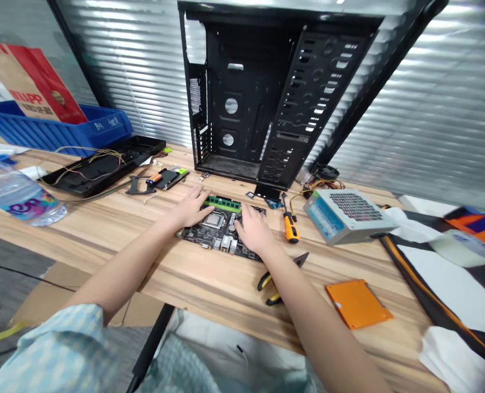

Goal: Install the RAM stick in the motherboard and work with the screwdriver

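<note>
Several broad runs of silvery horizontal slat blinds (139,76) fill the far side of the room. Before them stretches a pale wood-grain tabletop (209,284), cluttered at left and right. A tall black metal computer case (250,82) stands upright along its far edge, its hollow interior facing near. Far left sits a blue ribbed plastic bin (90,134) (a red and tan paper bag (49,84) pokes out). Right of the case lies a grey boxy metal power supply (348,213). At the middle, a black rectangular circuit board (217,232) lies flat on the wood. The left hand (192,208) and right hand (254,226) rest on its left and right portions, fingers loosely extended, not clenched. Near right is a flat orange square plate (359,304); farther back, a yellow-and-black-handled screwdriver (291,226). Smallest, a slim green memory module (223,203) spans the board's far side between both hands.
</note>
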The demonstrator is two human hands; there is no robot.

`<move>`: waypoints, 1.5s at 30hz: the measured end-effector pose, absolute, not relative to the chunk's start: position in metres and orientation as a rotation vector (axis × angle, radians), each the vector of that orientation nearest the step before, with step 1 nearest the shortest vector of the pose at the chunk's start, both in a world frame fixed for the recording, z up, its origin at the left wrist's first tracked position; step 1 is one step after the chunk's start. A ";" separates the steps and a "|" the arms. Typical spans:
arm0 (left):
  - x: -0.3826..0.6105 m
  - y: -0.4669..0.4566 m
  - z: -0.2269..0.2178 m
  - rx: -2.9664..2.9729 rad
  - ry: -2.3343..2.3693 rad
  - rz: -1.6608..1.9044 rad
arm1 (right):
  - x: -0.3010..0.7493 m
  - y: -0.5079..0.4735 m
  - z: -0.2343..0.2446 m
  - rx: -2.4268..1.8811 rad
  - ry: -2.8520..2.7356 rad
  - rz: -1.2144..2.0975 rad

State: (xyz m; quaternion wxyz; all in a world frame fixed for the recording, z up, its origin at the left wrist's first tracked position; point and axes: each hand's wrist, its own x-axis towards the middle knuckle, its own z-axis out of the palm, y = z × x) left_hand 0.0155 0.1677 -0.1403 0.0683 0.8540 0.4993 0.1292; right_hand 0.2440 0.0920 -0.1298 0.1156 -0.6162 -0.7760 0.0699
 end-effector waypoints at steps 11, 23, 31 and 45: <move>0.016 0.167 -0.139 2.515 1.558 0.335 | 0.243 0.090 -0.128 -1.798 -2.266 0.200; 0.017 0.162 -0.129 2.553 1.505 0.327 | 0.242 0.090 -0.129 -1.793 -2.252 0.189; 0.015 0.164 -0.129 2.482 1.504 0.321 | 0.242 0.091 -0.128 -1.798 -2.237 0.206; 0.012 0.169 -0.138 2.459 1.507 0.363 | 0.242 0.092 -0.130 -1.797 -2.225 0.202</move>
